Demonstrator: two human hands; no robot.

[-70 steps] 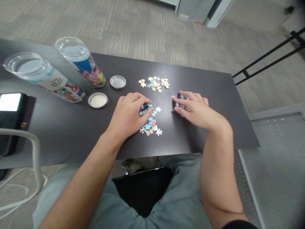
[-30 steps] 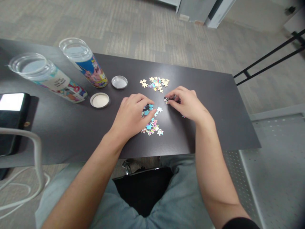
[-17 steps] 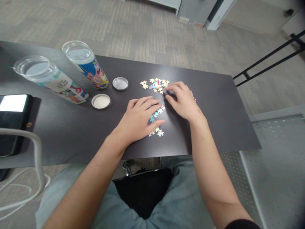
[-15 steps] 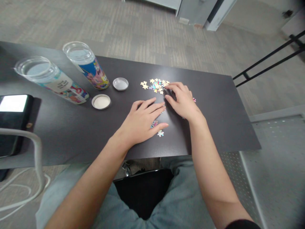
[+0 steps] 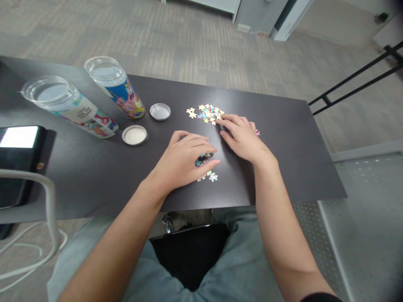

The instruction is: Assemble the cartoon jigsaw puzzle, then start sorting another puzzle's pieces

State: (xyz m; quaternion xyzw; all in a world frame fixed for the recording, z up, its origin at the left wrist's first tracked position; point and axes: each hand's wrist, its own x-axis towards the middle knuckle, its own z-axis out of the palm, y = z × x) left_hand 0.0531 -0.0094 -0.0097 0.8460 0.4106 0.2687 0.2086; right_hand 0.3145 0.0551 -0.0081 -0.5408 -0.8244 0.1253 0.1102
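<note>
My left hand lies cupped on the dark table, fingers curled over the near pile of colourful puzzle pieces. Some pieces sit between its thumb and fingers, and most of the pile is hidden under the palm. My right hand rests flat just to the right, fingers stretched out. Its fingertips touch the edge of the far pile of yellow and blue pieces. One pink piece lies beside the right hand's knuckles.
Two clear tubes with cartoon labels lie at the back left: the nearer tube and the farther tube. Two round lids sit beside them. A black device and a chair arm are at the left edge.
My right hand left the pieces on the right and moved up-left to the far pile. My left hand spread flat over the near pile, then curled its fingers in over the pieces.
</note>
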